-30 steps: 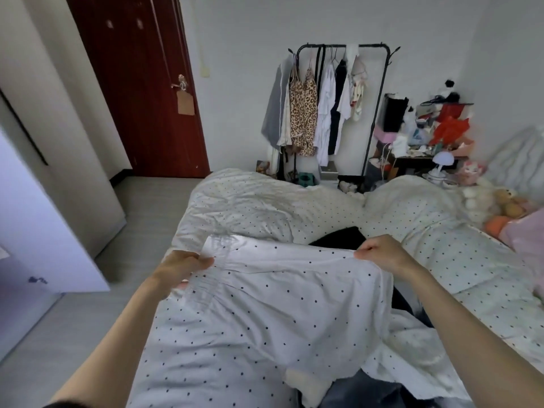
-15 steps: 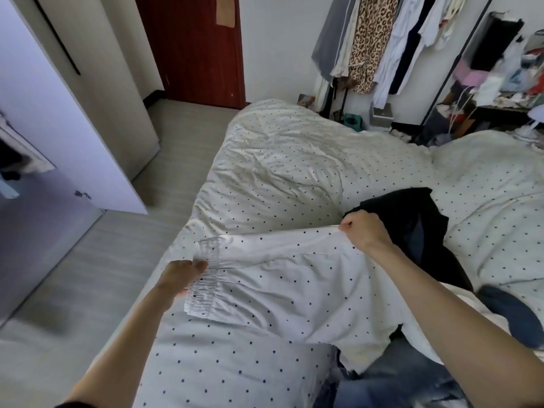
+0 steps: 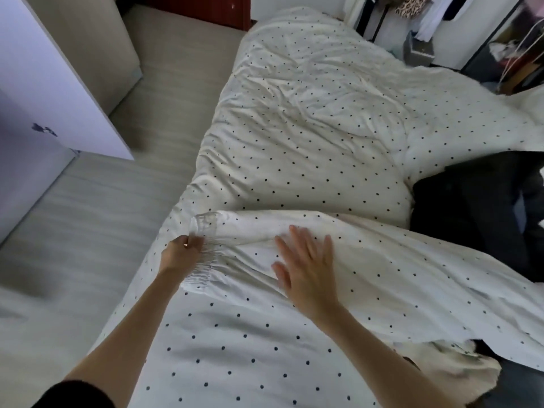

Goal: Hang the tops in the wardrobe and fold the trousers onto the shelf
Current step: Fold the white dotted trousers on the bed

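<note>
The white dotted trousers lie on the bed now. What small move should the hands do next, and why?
Probably sweep the right hand across the white dotted trousers toward the legs to flatten them before folding. The left hand pinches the elastic waistband, so the cloth is anchored; the right palm lies flat on it, and wrinkles show beside the fingers.

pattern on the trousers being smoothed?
White with small dark dots on the trousers; head view, the only one.

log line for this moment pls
stage: laying trousers flat | polka-dot trousers on bed | left hand pinches waistband | right hand flat on fabric
</note>
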Motion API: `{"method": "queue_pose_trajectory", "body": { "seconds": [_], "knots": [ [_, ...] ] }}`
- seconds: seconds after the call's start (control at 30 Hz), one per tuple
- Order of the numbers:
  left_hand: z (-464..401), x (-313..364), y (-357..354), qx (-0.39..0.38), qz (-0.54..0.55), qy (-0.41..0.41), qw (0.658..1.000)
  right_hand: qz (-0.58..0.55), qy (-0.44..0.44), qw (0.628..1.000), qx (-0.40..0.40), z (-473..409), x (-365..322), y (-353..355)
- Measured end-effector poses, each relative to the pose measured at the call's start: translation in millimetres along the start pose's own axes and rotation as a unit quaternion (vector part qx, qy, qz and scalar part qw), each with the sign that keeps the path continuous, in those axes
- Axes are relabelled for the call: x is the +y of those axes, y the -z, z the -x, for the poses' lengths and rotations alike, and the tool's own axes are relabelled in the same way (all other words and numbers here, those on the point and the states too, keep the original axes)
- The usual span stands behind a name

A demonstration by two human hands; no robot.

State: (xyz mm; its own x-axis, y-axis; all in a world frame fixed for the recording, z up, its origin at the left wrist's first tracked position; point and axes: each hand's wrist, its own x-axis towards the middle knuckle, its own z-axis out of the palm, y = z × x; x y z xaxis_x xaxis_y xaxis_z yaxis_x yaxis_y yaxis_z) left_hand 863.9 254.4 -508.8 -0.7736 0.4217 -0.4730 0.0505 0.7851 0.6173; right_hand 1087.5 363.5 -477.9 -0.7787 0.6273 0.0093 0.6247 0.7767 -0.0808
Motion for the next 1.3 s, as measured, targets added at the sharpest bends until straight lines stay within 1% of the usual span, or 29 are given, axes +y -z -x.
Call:
{"method": "queue_pose_trajectory", "body": {
  "seconds": [0.07, 0.13, 0.17, 0.2, 0.23, 0.27, 0.3, 0.37, 0.43, 0.5, 0.53, 0.63, 0.67, 0.73, 0.8, 0.87, 0.9, 0.93, 1.03, 1.07, 1.13, 1.2, 1.3],
  "knots": [
    [-8.3, -9.7, -7.9, 0.006, -0.019, 0.02, 1.0, 0.029, -0.011, 0.998, -0.061, -9.9, 4.5, -20.2],
    [-4.0, -15.2, -19.1, 0.048, -0.043, 0.024, 0.998, 0.051, -0.013, 0.993, -0.11, -17.4, 9.7, -32.5],
    [1.8, -16.6, -25.3, 0.088, -0.052, 0.001, 0.995, 0.06, -0.011, 0.99, -0.126, -20.7, 10.5, -37.4],
    [9.6, -16.7, -33.0, 0.125, -0.062, -0.042, 0.989, 0.063, -0.009, 0.988, -0.138, -23.0, 10.3, -39.9],
    [19.7, -15.7, -41.5, 0.14, -0.075, -0.095, 0.983, 0.06, -0.006, 0.989, -0.138, -23.7, 9.5, -40.1],
    [29.5, -14.5, -50.5, 0.141, -0.091, -0.153, 0.974, 0.047, -0.002, 0.991, -0.126, -23.2, 7.2, -38.1],
    [39.8, -12.8, -60.8, 0.121, -0.11, -0.206, 0.965, 0.028, -0.003, 0.993, -0.111, -19.6, 5.8, -33.4],
    [57.9, -6.1, -80.4, 0.038, -0.152, -0.271, 0.95, -0.006, -0.017, 0.998, -0.067, -5.3, 8.9, -19.8],
    [69.8, -0.7, -97.8, -0.041, -0.186, -0.301, 0.934, -0.018, -0.036, 0.998, -0.041, 18.2, 20.1, -4.8],
    [81.1, 7.2, -111.8, -0.105, -0.21, -0.321, 0.918, -0.017, -0.077, 0.996, -0.032, 47.5, 40.1, 7.1],
    [91.1, 15.4, -121.0, -0.129, -0.217, -0.338, 0.907, -0.012, -0.114, 0.993, -0.03, 66.0, 56.3, 15.6],
    [114.2, 32.0, -134.4, -0.162, -0.222, -0.376, 0.885, -0.021, -0.223, 0.974, -0.038, 107.4, 94.5, 29.7],
    [123.9, 41.5, -140.0, -0.161, -0.224, -0.393, 0.877, -0.033, -0.259, 0.965, -0.041, 121.9, 108.9, 34.7],
    [144.4, 63.7, -151.3, -0.132, -0.205, -0.45, 0.859, -0.04, -0.3, 0.953, -0.024, 149.3, 136.5, 45.0],
    [164.6, 85.6, -165.9, -0.091, -0.195, -0.512, 0.831, -0.021, -0.305, 0.952, 0.018, 172.5, 159.1, 51.1],
    [192.0, 109.3, -189.1, -0.063, -0.205, -0.55, 0.807, 0.0, -0.309, 0.948, 0.073, 199.7, 184.0, 58.5],
    [199.5, 116.2, -193.5, -0.06, -0.218, -0.559, 0.798, 0.001, -0.312, 0.944, 0.104, 204.8, 190.9, 59.2],
    [214.8, 128.1, -205.3, -0.054, -0.232, -0.577, 0.781, -0.008, -0.326, 0.936, 0.133, 217.7, 205.7, 63.3],
    [256.9, 156.5, -242.1, -0.073, -0.298, -0.608, 0.732, -0.047, -0.379, 0.904, 0.19, 250.6, 261.5, 72.3],
    [273.5, 167.7, -259.4, -0.078, -0.318, -0.614, 0.718, -0.063, -0.4, 0.895, 0.188, 263.7, 288.4, 74.1],
    [296.0, 184.8, -289.3, -0.082, -0.35, -0.618, 0.7, -0.093, -0.42, 0.892, 0.14, 278.2, 341.7, 69.5],
    [313.8, 200.6, -323.4, -0.075, -0.366, -0.629, 0.682, -0.12, -0.416, 0.899, 0.072, 289.4, 397.5, 61.0],
    [333.6, 218.9, -363.4, -0.09, -0.399, -0.634, 0.656, -0.105, -0.376, 0.919, -0.046, 298.8, 463.8, 46.0]
  ]
}}
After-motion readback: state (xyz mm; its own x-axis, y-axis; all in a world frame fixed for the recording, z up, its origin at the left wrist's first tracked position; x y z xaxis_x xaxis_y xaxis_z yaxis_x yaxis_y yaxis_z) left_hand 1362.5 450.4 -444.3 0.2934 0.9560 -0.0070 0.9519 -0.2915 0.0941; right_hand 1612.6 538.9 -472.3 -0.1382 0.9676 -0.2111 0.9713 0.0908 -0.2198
